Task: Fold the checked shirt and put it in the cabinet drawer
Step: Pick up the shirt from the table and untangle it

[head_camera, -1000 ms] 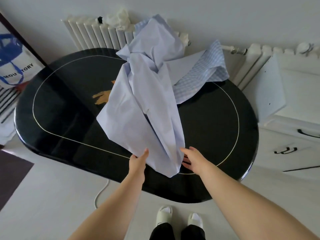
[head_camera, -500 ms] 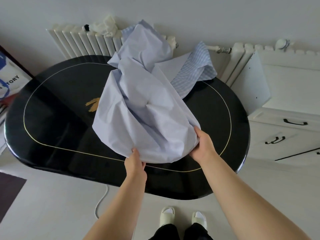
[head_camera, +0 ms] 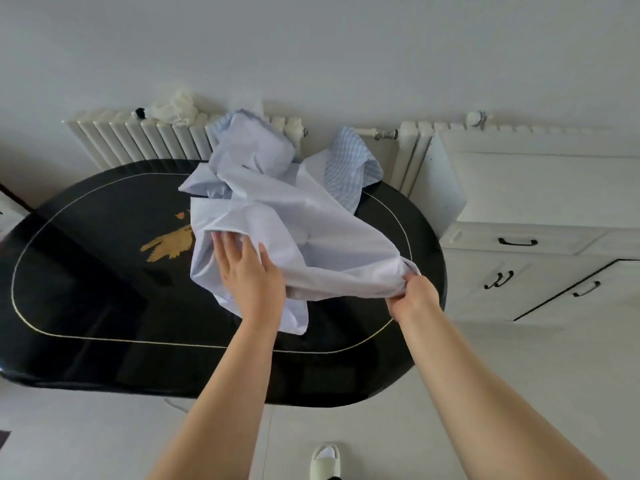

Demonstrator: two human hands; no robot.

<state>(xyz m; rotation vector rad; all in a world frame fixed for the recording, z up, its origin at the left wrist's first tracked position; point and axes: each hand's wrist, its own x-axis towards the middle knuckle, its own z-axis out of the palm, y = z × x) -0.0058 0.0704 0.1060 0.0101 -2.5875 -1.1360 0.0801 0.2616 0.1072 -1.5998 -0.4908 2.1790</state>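
Glossy black oval table [head_camera: 104,271], white radiator behind. Crumpled pale-blue checked shirt [head_camera: 277,216] lies on it. Left hand [head_camera: 247,268] flat, pressing; right hand [head_camera: 412,296] pinching hem. Best pull taut, spread flat first.

— What does the person wear on the arms?
— Nothing that shows: both forearms are bare, with no sleeve or cuff, and the left hand [head_camera: 251,275] and right hand [head_camera: 412,296] carry no glove, ring or watch.
— And below?
— One pale cream open-toed slipper [head_camera: 323,460] over a white sock, with a dark trouser hem just behind it.
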